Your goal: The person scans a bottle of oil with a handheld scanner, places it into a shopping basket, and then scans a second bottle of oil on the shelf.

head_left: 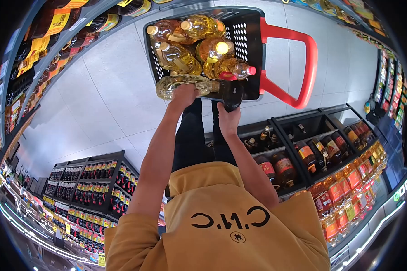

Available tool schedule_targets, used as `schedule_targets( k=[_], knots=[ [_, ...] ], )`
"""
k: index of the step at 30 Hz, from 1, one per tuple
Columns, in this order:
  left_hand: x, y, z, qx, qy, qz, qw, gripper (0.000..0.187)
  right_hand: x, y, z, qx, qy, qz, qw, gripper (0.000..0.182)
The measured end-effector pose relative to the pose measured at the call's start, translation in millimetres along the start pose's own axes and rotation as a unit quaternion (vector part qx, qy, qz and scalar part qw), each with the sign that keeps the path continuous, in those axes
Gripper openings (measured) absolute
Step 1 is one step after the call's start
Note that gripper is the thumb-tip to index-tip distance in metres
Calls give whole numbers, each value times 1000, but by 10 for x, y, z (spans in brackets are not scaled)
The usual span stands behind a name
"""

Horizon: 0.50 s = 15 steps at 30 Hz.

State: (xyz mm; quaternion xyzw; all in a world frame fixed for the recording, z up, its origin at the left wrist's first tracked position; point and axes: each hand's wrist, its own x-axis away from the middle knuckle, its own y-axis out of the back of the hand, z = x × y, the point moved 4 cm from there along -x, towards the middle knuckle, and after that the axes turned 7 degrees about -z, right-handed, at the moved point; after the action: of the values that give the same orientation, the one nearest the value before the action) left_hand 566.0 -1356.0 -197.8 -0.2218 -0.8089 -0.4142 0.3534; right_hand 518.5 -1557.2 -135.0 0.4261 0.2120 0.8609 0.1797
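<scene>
My left hand [185, 95] is closed around a clear plastic bottle [168, 87] of pale liquid, lying on its side at the near edge of the shopping basket [253, 54]. My right hand [229, 119] is closed on a dark bottle [233, 94], held at the basket's near right corner; part of that bottle is hidden by the angle. Several bottles of golden oil [181, 58] are piled in the black basket, one with a red cap [251, 71]. The basket's red pull handle [309, 63] sticks out to the right.
Shelves of bottles [59, 27] curve along the upper left. Behind me on the right stands a rack of large bottles [332, 149]. Another rack with dark bottles [92, 192] is at the lower left. Light grey floor tiles [104, 86] lie around the basket.
</scene>
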Motion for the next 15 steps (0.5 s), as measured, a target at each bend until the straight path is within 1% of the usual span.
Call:
schedule_targets(
  k=[2,7,10,15],
  knots=[
    [-27,-63,9,3,-18,-12,1000,33,10,-5,18,-2,0,5,1000,38],
    [-16,-85,-47,5,2,-23,1000,33,27,-18,40,-4,-13,14,1000,39],
    [7,-73,-62,-1,10,-24,1000,33,-4,-32,-35,15,-3,0,1000,39],
    [19,-63,-62,0,1,-31,1000,32,36,13,11,18,-5,7,1000,40]
  ],
)
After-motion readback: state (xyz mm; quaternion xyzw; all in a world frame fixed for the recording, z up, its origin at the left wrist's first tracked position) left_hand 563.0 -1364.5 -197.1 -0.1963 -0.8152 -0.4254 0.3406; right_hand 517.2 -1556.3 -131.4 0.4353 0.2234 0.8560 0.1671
